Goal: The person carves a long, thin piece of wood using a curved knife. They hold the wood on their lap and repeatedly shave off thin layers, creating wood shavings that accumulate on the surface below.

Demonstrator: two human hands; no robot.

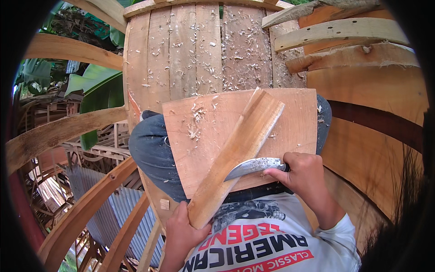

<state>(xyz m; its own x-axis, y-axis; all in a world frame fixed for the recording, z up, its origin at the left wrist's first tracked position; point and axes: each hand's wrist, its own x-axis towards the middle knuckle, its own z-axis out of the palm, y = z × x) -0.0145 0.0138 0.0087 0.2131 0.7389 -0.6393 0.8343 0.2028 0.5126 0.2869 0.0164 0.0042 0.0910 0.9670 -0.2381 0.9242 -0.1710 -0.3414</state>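
A long wooden piece (242,140) lies slantwise over my lap, its far end resting on a wide flat board (195,158). My left hand (186,229) is closed around the piece's near end, by my belly. In my right hand (302,174) is the dark handle of a knife (256,166) with a broad curved blade. The blade points left, its edge against the right side of the wooden piece, below the middle. Part of the handle is hidden in my fist. Curled shavings (195,122) are scattered on the board.
Beyond my crossed legs runs a plank floor (181,50) strewn with shavings. Curved wooden ribs (68,129) rise at the left, with more ribs (340,34) and side planks (367,158) at the right. A small wood block (164,204) lies near my left knee. Corrugated metal sheets (131,213) show below left.
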